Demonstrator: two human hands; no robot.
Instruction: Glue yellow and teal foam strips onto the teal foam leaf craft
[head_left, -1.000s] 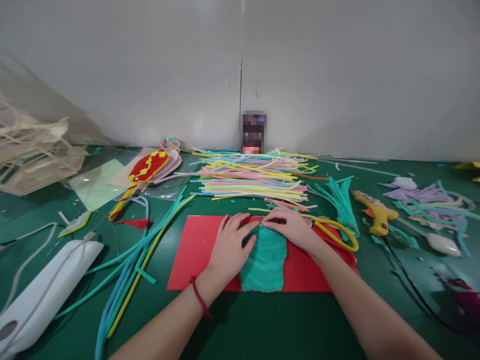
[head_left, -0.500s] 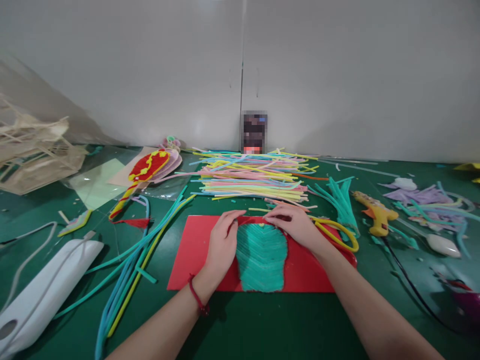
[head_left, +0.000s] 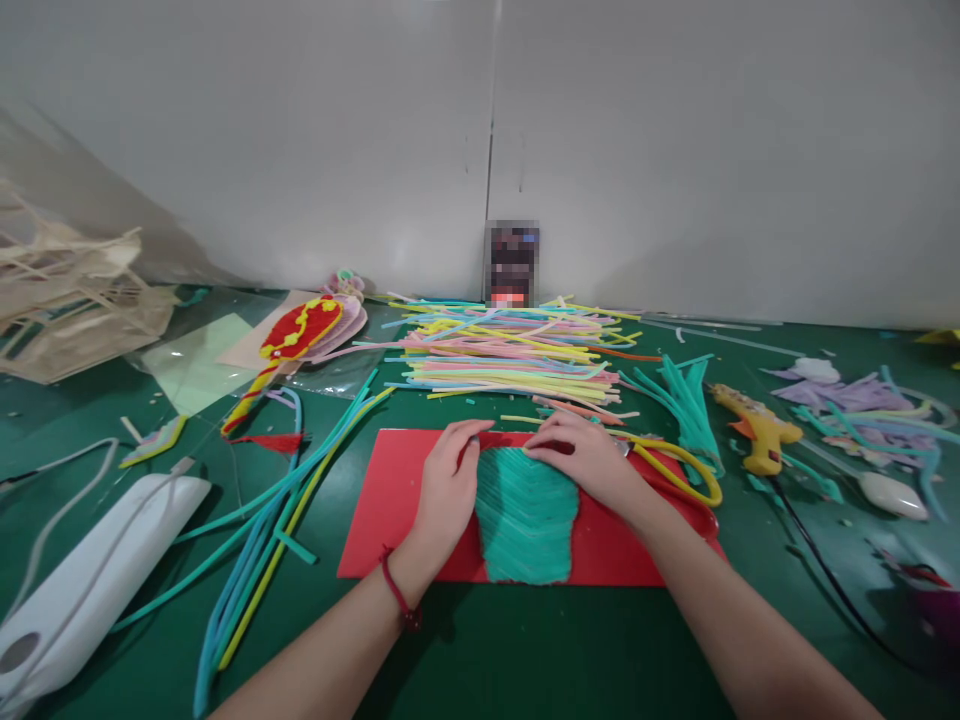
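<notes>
A teal leaf-shaped piece (head_left: 525,520) made of glued strips lies on a red sheet (head_left: 390,500) on the green table. My left hand (head_left: 446,490) rests along the piece's left edge, fingers together and curved against it. My right hand (head_left: 581,460) lies at the piece's upper right edge, fingers pressed down on its top. Neither hand lifts anything.
A heap of coloured strips (head_left: 510,355) lies behind the sheet. Long teal and yellow strips (head_left: 277,530) run at left by a white device (head_left: 90,580). A yellow glue gun (head_left: 757,430), teal strips (head_left: 686,400) and a yellow loop (head_left: 679,470) sit at right. A red and yellow craft (head_left: 296,340) is at back left.
My left hand slid off the top of the teal piece to its left edge, uncovering its surface. My right hand stayed at the upper right edge.
</notes>
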